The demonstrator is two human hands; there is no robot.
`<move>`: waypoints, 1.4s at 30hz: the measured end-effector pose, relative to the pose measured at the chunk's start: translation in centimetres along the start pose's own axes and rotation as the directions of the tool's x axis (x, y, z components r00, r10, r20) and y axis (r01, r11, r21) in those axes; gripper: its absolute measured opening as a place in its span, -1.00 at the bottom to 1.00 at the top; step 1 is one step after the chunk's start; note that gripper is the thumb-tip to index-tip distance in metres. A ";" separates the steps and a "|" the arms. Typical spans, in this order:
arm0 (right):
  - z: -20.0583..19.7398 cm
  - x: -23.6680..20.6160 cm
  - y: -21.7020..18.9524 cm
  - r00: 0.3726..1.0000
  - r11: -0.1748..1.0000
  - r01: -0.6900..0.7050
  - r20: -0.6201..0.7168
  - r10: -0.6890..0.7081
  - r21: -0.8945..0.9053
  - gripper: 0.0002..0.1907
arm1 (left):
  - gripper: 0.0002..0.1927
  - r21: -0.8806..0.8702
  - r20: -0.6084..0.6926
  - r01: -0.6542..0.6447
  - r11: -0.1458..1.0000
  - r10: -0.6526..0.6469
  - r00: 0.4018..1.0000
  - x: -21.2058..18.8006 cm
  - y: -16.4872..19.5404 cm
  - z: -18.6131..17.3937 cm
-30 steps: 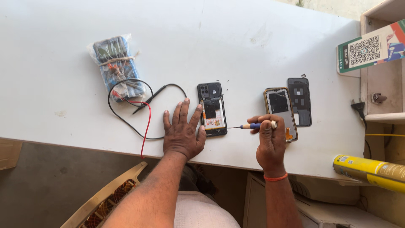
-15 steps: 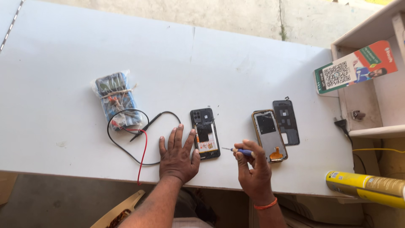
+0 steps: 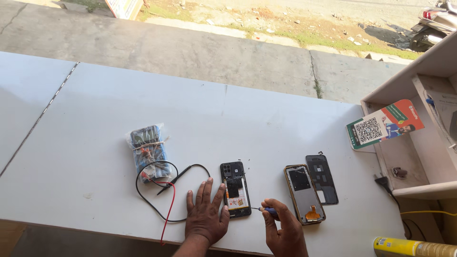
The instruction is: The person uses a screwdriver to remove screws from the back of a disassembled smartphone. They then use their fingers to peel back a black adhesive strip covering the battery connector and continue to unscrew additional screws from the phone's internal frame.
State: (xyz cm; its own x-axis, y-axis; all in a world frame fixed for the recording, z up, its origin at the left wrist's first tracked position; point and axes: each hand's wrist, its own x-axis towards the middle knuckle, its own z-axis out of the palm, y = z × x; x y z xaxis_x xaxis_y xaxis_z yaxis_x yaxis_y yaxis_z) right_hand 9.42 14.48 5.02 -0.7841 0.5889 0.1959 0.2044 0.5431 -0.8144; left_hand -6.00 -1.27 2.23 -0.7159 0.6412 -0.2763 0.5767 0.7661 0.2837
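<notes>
I had the left hand (image 3: 205,220) flat, fingers spread wide, beside the opened phone (image 3: 235,189) at bench front; right hand (image 3: 284,232) fingers pinched screwdriver (image 3: 267,210), tip nr phone's lower edge. Unscrewing step, I'd judge; next needs tip seated square.

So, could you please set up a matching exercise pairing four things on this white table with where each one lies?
Things:
1. opened phone
2. screwdriver
3. multimeter in a plastic bag
4. yellow tube

Places:
A. bottom right corner of the view
B. far left of the group, beside the test leads
C. in the right hand
D. beside the fingers of the left hand

Pairs: 1-D, 2-C, 3-B, 4-A
</notes>
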 end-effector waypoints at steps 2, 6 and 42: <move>-0.1 0.1 0.4 1.000 1.000 -0.002 -0.001 0.002 -0.016 -0.70 | -0.26 -0.002 0.026 0.005 1.000 -0.005 1.000 -0.2 0.1 -0.2; 0.0 0.4 1.0 0.997 0.999 -0.037 0.061 0.038 -0.033 -0.72 | -0.27 0.003 0.063 0.014 1.000 -0.014 0.998 -0.1 0.2 -0.8; -1.0 -0.1 -1.0 0.990 0.989 0.142 0.028 -0.141 -0.050 -0.75 | -0.26 0.040 -0.088 -0.010 0.999 0.014 0.996 0.1 -0.2 1.0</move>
State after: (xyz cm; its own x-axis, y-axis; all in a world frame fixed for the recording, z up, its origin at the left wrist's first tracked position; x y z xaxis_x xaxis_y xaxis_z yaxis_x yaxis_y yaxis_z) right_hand 9.86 14.48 6.30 -0.8211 0.4896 0.2934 0.1201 0.6508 -0.7497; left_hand -5.84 -1.31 1.23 -0.7398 0.6452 -0.1907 0.5992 0.7607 0.2494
